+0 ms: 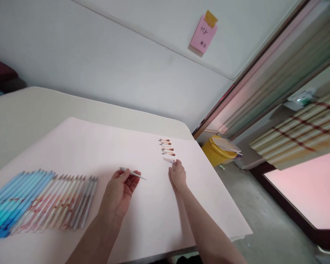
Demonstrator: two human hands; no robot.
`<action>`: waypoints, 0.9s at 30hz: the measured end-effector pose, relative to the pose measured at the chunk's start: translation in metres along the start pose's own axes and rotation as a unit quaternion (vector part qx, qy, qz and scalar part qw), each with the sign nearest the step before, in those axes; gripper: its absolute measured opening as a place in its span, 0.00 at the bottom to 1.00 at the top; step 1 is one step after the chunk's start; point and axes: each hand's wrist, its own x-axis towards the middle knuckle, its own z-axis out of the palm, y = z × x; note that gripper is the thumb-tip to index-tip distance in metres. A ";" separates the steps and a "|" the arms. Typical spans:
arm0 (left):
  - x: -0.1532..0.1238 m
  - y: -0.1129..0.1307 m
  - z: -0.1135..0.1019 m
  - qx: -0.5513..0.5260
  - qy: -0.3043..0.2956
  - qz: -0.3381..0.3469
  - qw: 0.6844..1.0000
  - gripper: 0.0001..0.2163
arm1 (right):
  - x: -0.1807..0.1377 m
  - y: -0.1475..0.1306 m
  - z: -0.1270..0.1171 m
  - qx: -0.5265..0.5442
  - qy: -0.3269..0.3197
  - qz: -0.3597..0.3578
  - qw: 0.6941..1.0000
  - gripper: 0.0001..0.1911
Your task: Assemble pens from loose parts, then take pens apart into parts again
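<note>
My left hand [123,185] is closed in a pinch on a slim pale pen [132,173], held tilted above the sheet with its thin tip toward the right. Farther right, my right hand [178,174] has its fingers closed on one end of a small pale piece [169,160], which looks like a pen part. That piece lies just below a short column of small pieces [167,149] with brown ends and dark thin tips. At the left, blue pens [24,198] lie side by side, with pink and cream pens [55,201] and greyish pens [85,201] beside them.
A large pale sheet [107,146] covers much of the cream table [55,101]. Behind stands a white wall [112,62] with a pink note [203,35] taped on it. A yellow bin [216,152] is on the floor beyond the table's right edge.
</note>
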 end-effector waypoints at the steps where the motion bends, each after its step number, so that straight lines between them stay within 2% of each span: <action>1: 0.000 0.000 0.000 0.000 -0.003 0.000 1.000 0.05 | -0.001 -0.001 0.001 -0.005 0.000 0.000 1.000 0.22; 10: 0.005 -0.010 0.001 -0.022 0.021 -0.014 0.999 0.06 | -0.013 -0.027 0.004 0.009 -0.022 -0.035 0.999 0.08; 16: 0.014 -0.011 0.001 -0.032 0.026 0.017 0.999 0.06 | -0.053 -0.052 -0.033 0.129 -0.089 -0.131 0.979 0.09; 21: 0.018 -0.010 0.000 -0.022 0.027 0.055 0.998 0.06 | -0.072 -0.060 -0.060 0.278 -0.098 -0.209 0.932 0.09; 27: 0.015 -0.015 0.005 0.024 0.013 0.078 0.997 0.06 | -0.079 -0.063 -0.067 0.245 -0.086 -0.233 0.937 0.09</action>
